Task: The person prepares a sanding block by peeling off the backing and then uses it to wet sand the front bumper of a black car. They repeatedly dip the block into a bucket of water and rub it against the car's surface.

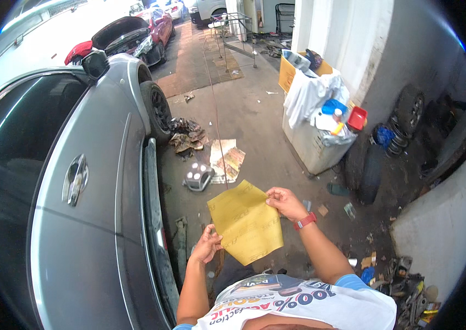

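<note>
Workshop floor (260,115): scuffed and stained, running alongside the grey car (101,187), with litter scattered to the car's right.
Yellow sheet (246,223): sandpaper-like, dark-printed on its upward face, slightly creased, held in the air to the right of the car's door, between two bare hands.
Left hand (206,246): on the sheet's side nearer the car; fingers bent, thumb and fingertips brought together on the lower left edge.
Right hand (287,202): on the sheet's side farther from the car; thumb and forefinger pinch the upper right corner, with a red wristband (305,220) behind it.
Off-white bin-like box (314,148): well to the car's right, its top heaped over, so how deep the contents go I cannot tell.
Heap on the box: white cloth (310,102) draped over the side facing the car, a blue item (333,106) and a small bottle (337,114); a red tray (357,118) sits at the edge away from the car, its contents unclear.
Yellow carton (286,74): at the heap's far end, ahead and right of the car, holding grey and dark pieces.
Crumpled brown litter (187,136): just beside the car's front wheel (157,110).
Grey plastic piece (198,176): near the car's right side, beside a flattened stained sheet (226,160).
</note>
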A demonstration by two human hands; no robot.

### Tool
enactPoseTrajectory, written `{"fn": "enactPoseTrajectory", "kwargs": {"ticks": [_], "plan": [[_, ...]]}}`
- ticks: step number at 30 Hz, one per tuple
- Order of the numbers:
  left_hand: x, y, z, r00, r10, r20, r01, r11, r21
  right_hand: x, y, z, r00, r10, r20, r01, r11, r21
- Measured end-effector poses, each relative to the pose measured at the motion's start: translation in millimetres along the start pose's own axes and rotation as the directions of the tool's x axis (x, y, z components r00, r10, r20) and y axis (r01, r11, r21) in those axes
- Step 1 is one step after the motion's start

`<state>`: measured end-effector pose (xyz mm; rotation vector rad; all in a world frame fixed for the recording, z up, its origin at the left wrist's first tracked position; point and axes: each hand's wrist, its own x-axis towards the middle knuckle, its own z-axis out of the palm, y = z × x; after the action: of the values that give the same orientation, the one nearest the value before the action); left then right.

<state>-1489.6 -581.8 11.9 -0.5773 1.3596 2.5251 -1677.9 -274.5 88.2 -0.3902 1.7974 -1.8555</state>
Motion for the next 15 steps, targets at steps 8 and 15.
{"fn": "enactPoseTrajectory", "kwargs": {"ticks": [8,15], "plan": [[284.8,116.8,-12.6,0.996,0.088,-0.027,-0.092,0.954,-0.287,285.4,4.2,-83.3,0.971,0.233,-0.045,-0.147,0.741,0.656],[508.5,281.0,83.5,0.963,0.177,-0.202,-0.207,0.968,-0.14,431.2,-57.3,-147.9,0.999,0.013,0.049,-0.047,0.627,0.778]]}}
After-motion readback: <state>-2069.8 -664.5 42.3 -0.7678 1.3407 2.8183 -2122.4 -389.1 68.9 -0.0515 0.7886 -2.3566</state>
